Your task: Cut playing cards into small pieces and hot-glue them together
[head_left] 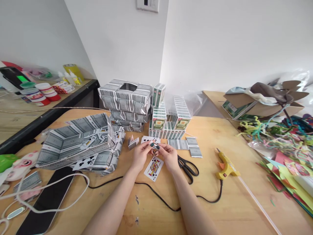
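Between their fingertips, my left hand [142,152] and my right hand [169,154] pinch a playing card [155,146], seen nearly edge-on, so its shape is mostly hidden. Below them a jack card [154,168] lies face up on the table. Just behind the fingers is another face-up card [146,139], partly covered. A folded card piece [133,142] stands to the left. Black-handled scissors [188,168] rest beside my right wrist, and several cards [183,144] lie face down behind them.
Box-like forms made of cards [127,101] are stacked at the back, with an open card tray [73,140] on the left. Card boxes [181,119] stand behind my hands. A yellow glue gun [227,166] lies right; its black cord [156,195] crosses under my forearms.
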`<state>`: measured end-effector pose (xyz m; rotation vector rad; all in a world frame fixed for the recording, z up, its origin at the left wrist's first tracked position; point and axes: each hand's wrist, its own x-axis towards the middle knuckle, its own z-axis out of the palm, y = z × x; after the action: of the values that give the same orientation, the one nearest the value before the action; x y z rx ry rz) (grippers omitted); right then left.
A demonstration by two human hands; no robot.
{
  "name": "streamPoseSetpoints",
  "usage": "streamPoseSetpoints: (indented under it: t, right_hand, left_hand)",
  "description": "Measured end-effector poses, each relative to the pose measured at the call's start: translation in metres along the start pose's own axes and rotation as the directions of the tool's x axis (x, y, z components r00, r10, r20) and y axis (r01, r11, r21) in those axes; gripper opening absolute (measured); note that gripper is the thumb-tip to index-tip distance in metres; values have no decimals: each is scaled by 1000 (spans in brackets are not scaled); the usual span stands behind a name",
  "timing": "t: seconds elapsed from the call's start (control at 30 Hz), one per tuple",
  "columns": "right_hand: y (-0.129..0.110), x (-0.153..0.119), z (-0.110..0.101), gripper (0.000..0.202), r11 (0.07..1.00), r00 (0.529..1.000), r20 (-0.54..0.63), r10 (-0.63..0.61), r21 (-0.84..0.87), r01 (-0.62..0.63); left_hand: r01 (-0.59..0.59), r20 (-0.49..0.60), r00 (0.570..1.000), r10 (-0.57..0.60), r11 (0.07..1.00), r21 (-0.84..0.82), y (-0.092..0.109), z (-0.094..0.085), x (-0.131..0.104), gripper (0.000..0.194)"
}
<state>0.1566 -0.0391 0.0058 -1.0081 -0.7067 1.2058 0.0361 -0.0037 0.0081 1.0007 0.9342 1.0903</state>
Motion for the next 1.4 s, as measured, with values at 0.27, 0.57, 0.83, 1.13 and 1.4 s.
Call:
streamPoseSetpoints:
  t: [0.27, 0.57, 0.83, 1.13, 1.4]
  right_hand:
    - [-2, -1, 2, 29, 999, 998, 54, 42, 29, -43]
    - [-1, -1, 1, 25, 996, 996, 31, 84, 31, -85]
    - [0, 0, 0, 28, 996, 995, 57, 80, -40, -78]
    - [24, 1, -9, 32, 931, 998, 66, -14, -362, 37]
    - [15, -1, -5, 33, 976, 989, 106, 108, -203, -85]
  left_hand:
    - [-43, -60, 997, 46, 998, 49, -3, -2, 1, 32]
    - [-52, -78, 995, 58, 996, 74, -4, -1, 2, 23]
    - [-69, -74, 994, 81, 987, 148, -4, -3, 2, 22]
    - [-132, -74, 983, 170, 922, 365, -5, -9, 5, 18]
    - [-96, -77, 990, 118, 965, 244, -9, -11, 7, 22]
